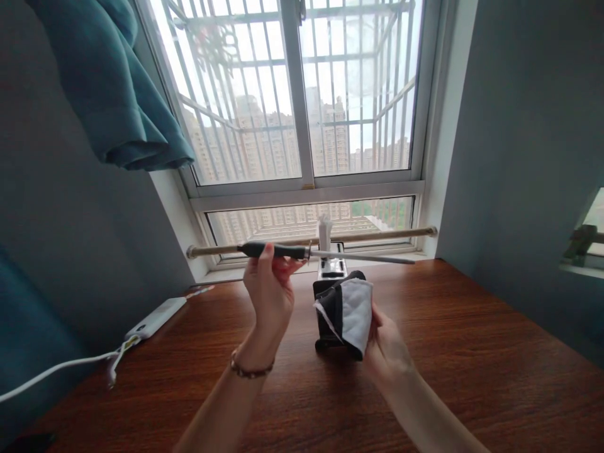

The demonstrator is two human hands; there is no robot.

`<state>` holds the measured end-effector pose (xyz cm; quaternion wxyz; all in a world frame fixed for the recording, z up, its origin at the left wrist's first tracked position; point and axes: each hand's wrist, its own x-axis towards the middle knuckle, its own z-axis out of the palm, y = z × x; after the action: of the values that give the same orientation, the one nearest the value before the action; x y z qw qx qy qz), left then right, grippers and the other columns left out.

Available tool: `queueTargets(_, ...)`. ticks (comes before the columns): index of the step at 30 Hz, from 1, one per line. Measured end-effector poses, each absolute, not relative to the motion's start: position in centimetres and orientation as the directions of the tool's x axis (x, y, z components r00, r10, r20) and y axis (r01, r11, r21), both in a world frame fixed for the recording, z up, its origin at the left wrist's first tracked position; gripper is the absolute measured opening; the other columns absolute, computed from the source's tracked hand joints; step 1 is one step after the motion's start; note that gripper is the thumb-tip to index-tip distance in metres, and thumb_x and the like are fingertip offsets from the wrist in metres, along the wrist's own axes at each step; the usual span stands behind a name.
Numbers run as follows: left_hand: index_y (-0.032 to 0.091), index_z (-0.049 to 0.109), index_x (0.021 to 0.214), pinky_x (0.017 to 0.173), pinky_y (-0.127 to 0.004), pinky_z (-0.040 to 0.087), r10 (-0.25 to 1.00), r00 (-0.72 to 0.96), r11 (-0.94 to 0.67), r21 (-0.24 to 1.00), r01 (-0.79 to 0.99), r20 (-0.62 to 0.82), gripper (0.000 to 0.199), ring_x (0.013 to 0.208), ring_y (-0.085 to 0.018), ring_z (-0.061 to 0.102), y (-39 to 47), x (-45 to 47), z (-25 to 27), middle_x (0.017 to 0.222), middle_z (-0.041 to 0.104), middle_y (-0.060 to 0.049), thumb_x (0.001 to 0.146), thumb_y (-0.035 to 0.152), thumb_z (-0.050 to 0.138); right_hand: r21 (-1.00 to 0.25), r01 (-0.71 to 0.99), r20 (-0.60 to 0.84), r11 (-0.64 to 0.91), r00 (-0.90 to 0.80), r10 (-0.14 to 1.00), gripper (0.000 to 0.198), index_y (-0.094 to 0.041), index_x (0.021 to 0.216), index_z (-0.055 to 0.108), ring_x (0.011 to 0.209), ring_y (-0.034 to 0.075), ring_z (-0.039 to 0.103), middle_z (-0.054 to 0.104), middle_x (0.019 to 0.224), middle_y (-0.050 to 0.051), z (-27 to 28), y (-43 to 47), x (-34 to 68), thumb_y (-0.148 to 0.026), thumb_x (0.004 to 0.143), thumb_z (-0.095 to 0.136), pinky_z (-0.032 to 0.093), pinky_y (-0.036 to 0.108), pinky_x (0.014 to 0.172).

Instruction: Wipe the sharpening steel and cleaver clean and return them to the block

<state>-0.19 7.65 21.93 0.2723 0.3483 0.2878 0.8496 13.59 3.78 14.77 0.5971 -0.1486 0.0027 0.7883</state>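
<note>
My left hand (271,286) is closed around the black handle of a sharpening steel (295,252). Its thin grey rod points right, held level above the table. A grey and black cloth (356,308), folded or bunched, is in my right hand (387,345); the thumb and fingers grip its right edge, and some fingers are hidden behind it. Just behind the cloth stands a black holder or box (324,324), partly covered by it. White tissue (324,233) sticks up from a shiny box (333,269) at the back, behind the rod.
The brown wooden table (189,390) reaches to the window sill. A white power strip (158,318) with a cable lies at the left edge. A horizontal rail (387,235) crosses below the window. A teal curtain (117,107) hangs at upper left.
</note>
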Motion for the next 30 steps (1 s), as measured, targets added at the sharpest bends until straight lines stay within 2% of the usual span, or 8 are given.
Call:
queueTargets(4, 0.014, 0.051, 0.065, 0.052, -0.025, 0.052, 0.917, -0.366, -0.348, 0.767, -0.538, 0.159, 0.027, 0.046, -0.01, 0.057, 4.2, 1.9, 13.0, 0.047, 0.053, 0.005, 0.068, 0.036, 0.068, -0.135, -0.954, -0.194, -0.269, -0.24, 0.951, 0.024, -0.013, 0.098, 0.063, 0.079, 0.016, 0.066, 0.067, 0.078, 0.006, 12.8, 2.0, 13.4, -0.02, 0.092, 0.041, 0.053, 0.031, 0.08)
queueTargets(9, 0.016, 0.049, 0.068, 0.042, -0.022, 0.046, 0.996, 0.078, 0.006, 0.89, -0.456, 0.033, 0.024, 0.042, -0.01, 0.055, 1.6, 2.6, 6.4, 0.049, 0.056, 0.004, 0.072, 0.031, 0.067, -0.086, -0.972, -0.457, -0.217, -0.155, 0.876, 0.03, -0.012, 0.09, 0.063, 0.065, 0.016, 0.065, 0.064, 0.064, 0.006, 8.8, 1.8, 16.8, -0.009, 0.088, 0.033, 0.054, 0.03, 0.071)
queueTargets(12, 0.015, 0.049, 0.072, 0.037, -0.022, 0.043, 0.949, 0.288, 0.209, 0.936, -0.283, -0.125, 0.027, 0.039, -0.013, 0.056, 0.6, 2.0, 3.9, 0.051, 0.06, 0.0, 0.072, 0.035, 0.068, -0.144, -0.984, -0.523, -0.109, -0.018, 0.852, 0.025, -0.015, 0.078, 0.063, 0.067, 0.017, 0.065, 0.064, 0.064, 0.005, 6.7, 1.5, 18.5, -0.011, 0.084, 0.039, 0.054, 0.033, 0.073)
queueTargets(17, 0.012, 0.058, 0.083, 0.032, -0.018, 0.033, 0.892, 0.371, 0.347, 0.916, -0.201, -0.257, 0.036, 0.035, -0.007, 0.046, 0.2, 0.8, 1.5, 0.051, 0.057, 0.0, 0.072, 0.045, 0.066, -0.315, -0.946, -0.397, -0.079, 0.056, 0.916, 0.005, -0.017, 0.067, 0.063, 0.07, 0.019, 0.064, 0.064, 0.068, 0.004, 3.3, 0.5, 18.3, -0.014, 0.066, 0.059, 0.053, 0.034, 0.076)
queueTargets(21, 0.014, 0.056, 0.091, 0.031, -0.015, 0.028, 0.801, 0.511, 0.458, 0.869, -0.187, -0.313, 0.034, 0.034, -0.004, 0.035, 0.9, 0.2, 0.6, 0.048, 0.051, 0.003, 0.078, 0.045, 0.061, -0.499, -0.866, -0.236, -0.024, 0.109, 0.966, 0.022, -0.015, 0.083, 0.065, 0.076, 0.016, 0.063, 0.066, 0.083, 0.003, 1.3, -0.8, 17.5, -0.012, 0.062, 0.072, 0.051, 0.029, 0.077)
queueTargets(25, 0.015, 0.053, 0.101, 0.033, -0.017, 0.037, 0.631, 0.713, 0.574, 0.802, -0.165, -0.305, 0.038, 0.041, -0.008, 0.048, 1.7, -0.2, -0.1, 0.064, 0.061, -0.003, 0.077, 0.043, 0.061, -0.676, -0.737, -0.2, 0.018, 0.207, 0.958, 0.029, -0.012, 0.083, 0.063, 0.069, 0.012, 0.06, 0.065, 0.078, 0.003, 0.9, -1.7, 18.0, -0.021, 0.062, 0.081, 0.05, 0.021, 0.066)
queueTargets(28, 0.011, 0.053, 0.107, 0.038, -0.022, 0.046, 0.472, 0.842, 0.661, 0.736, -0.144, -0.26, 0.056, 0.051, -0.013, 0.058, 2.0, -0.5, -0.5, 0.076, 0.064, -0.01, 0.069, 0.051, 0.065, -0.722, -0.691, -0.187, 0.042, 0.253, 0.949, 0.031, -0.012, 0.08, 0.062, 0.064, 0.011, 0.058, 0.064, 0.073, 0.001, 1.0, -1.9, 18.4, -0.024, 0.061, 0.082, 0.048, 0.02, 0.06)
queueTargets(30, 0.011, 0.053, 0.106, 0.037, -0.02, 0.044, 0.442, 0.85, 0.669, 0.736, -0.101, -0.285, 0.059, 0.049, -0.012, 0.057, 1.9, -0.5, -0.6, 0.073, 0.064, -0.008, 0.068, 0.054, 0.066, -0.733, -0.68, -0.179, 0.037, 0.245, 0.953, 0.033, -0.012, 0.08, 0.06, 0.063, 0.01, 0.057, 0.063, 0.07, 0.0, 1.1, -1.9, 18.1, -0.026, 0.061, 0.083, 0.047, 0.02, 0.059)
